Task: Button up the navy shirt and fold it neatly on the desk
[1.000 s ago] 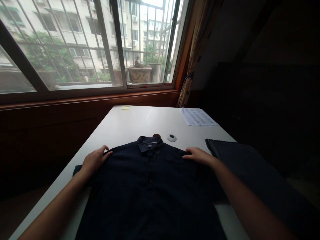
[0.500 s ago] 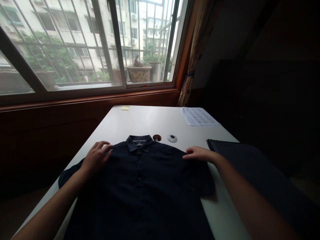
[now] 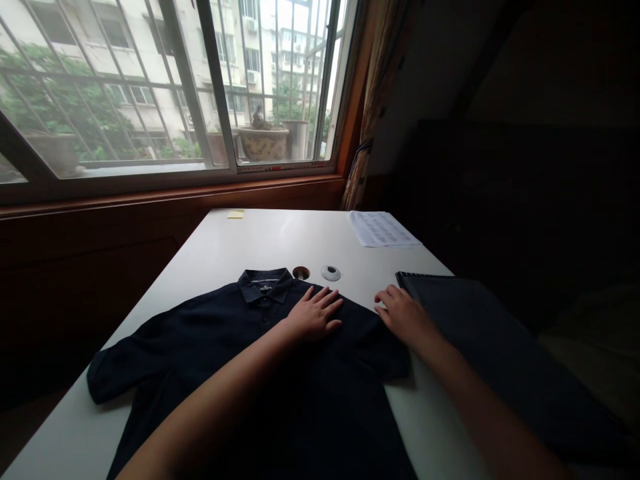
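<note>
Shirt Laid Front Side Up on White Surface

The dark blue shirt lies on the near part of the surface, with the collar directed toward the window. The sleeve on the left extends outward; the sleeve on the right angles down closer to the body panel. The lower part of the shirt runs out of view at the bottom edge.

Left hand: palm down on the upper chest, right of the collar, fingers fanned apart. Right hand: beside the right shoulder edge, fingers bent, thumb and fingertips separated; whether it touches the fabric cannot be determined.

Adjacent items: a round opening and a ring-shaped grommet are located just beyond the right shoulder line. Printed sheets and a yellow note lie near the far edge. A dark, flat item with a ridged edge lies to the right.
</note>
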